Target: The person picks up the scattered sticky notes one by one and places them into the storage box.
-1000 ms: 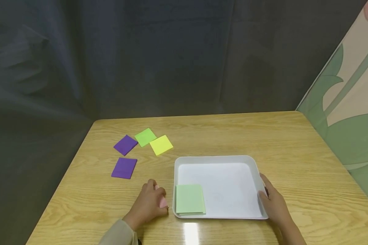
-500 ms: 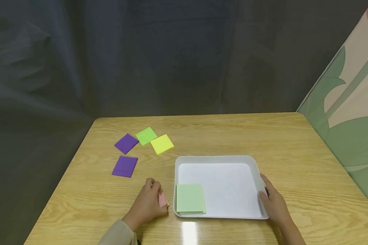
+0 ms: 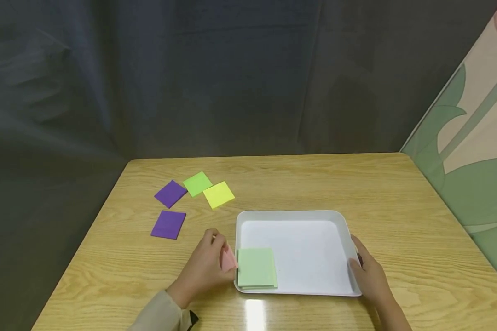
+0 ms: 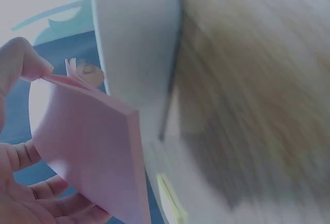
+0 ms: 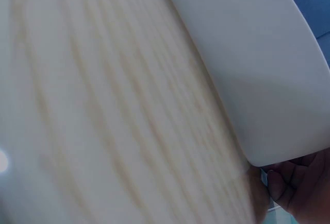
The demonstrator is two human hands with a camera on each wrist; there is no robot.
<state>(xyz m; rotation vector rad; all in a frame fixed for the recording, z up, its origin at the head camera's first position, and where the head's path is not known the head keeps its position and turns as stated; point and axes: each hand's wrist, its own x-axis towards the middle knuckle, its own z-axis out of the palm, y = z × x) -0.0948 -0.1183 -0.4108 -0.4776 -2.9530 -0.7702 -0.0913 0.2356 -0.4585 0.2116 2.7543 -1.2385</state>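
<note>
In the left hand (image 3: 206, 261) a square pink paper pad (image 3: 228, 259) is pinched, left of the rectangular white tray (image 3: 304, 257) gripped by the right hand (image 3: 369, 273).

Your left hand (image 3: 207, 263) sits left of the desk's (image 3: 314, 184) middle, well apart from its far edge, in a pinching hold. The left wrist view shows your thumb (image 4: 23, 59) bent at the top and your fingers (image 4: 59, 201) below, slightly spread, facing it. Your left forearm slants in from the near side under a pale sleeve (image 3: 159, 312), with something dark showing at the cuff.

Your right hand (image 3: 369, 271) is closer to the desk's right edge, in a grip, thumb and forefinger parted and both directed up and to the left. Your right forearm (image 3: 391, 310) is bare, leaning inward from the near side. In the right wrist view, that hand is shadowed and partly cut off.
</note>
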